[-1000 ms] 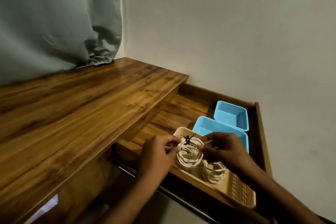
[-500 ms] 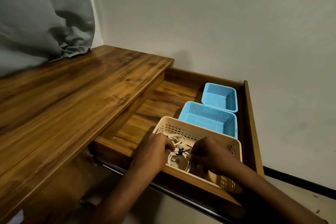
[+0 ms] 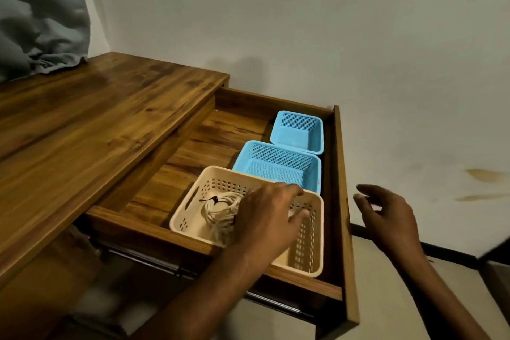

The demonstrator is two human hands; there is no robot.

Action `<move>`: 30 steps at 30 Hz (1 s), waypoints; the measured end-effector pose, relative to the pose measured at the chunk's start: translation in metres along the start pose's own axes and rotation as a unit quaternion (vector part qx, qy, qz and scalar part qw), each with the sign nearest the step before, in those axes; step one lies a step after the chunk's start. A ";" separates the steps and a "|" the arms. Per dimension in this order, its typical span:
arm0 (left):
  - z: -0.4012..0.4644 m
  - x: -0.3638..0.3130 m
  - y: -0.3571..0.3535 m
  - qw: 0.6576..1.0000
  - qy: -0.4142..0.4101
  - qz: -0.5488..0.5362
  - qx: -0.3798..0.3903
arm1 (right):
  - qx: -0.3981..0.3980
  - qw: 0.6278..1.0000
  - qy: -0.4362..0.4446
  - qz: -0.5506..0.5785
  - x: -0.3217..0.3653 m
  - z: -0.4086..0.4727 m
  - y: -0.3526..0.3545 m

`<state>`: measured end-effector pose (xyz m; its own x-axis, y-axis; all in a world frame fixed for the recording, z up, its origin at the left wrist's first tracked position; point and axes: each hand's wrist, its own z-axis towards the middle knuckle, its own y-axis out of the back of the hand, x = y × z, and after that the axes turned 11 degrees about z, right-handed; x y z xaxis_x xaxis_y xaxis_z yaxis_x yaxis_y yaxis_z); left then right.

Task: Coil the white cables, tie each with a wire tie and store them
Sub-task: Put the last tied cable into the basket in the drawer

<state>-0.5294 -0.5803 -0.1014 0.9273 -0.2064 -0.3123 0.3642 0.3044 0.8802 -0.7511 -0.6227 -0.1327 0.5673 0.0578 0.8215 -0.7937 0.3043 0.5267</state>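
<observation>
Both hands have let go of the coiled white cables point(image 3: 220, 208) | cables lie in beige basket point(image 3: 182, 225) | left hand point(image 3: 266, 218) above, fingers relaxed | right hand point(image 3: 386, 218) empty beside drawer point(image 3: 340, 174)

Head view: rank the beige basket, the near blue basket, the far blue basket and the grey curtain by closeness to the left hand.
From the left hand:
1. Beige basket, directly under the hand, at the front of the drawer.
2. Near blue basket, just behind the beige one.
3. Far blue basket, at the drawer's back right.
4. Grey curtain, far left, resting on the desk top.
</observation>
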 end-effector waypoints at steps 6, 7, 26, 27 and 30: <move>-0.001 -0.032 -0.034 0.994 -0.033 0.016 0.107 | 0.126 0.986 -0.051 0.099 -0.016 -0.022 -0.008; -0.003 -0.030 -0.036 0.993 -0.027 0.009 0.111 | 0.116 0.986 -0.047 0.106 -0.018 -0.023 -0.011; -0.002 0.034 0.004 0.994 0.031 0.054 0.093 | 0.215 0.953 -0.059 0.205 0.039 -0.024 -0.101; -0.003 0.043 0.008 0.993 0.040 0.062 0.092 | 0.229 0.948 -0.063 0.212 0.044 -0.025 -0.112; -0.005 0.069 0.021 0.990 0.063 0.095 0.079 | 0.255 0.938 -0.063 0.227 0.056 -0.025 -0.144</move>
<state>-0.4570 -0.5837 -0.1066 0.9848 -0.0394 -0.1690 0.1733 0.1756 0.9691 -0.5991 -0.6393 -0.1680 0.1402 -0.0507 0.9888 -0.9670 -0.2216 0.1257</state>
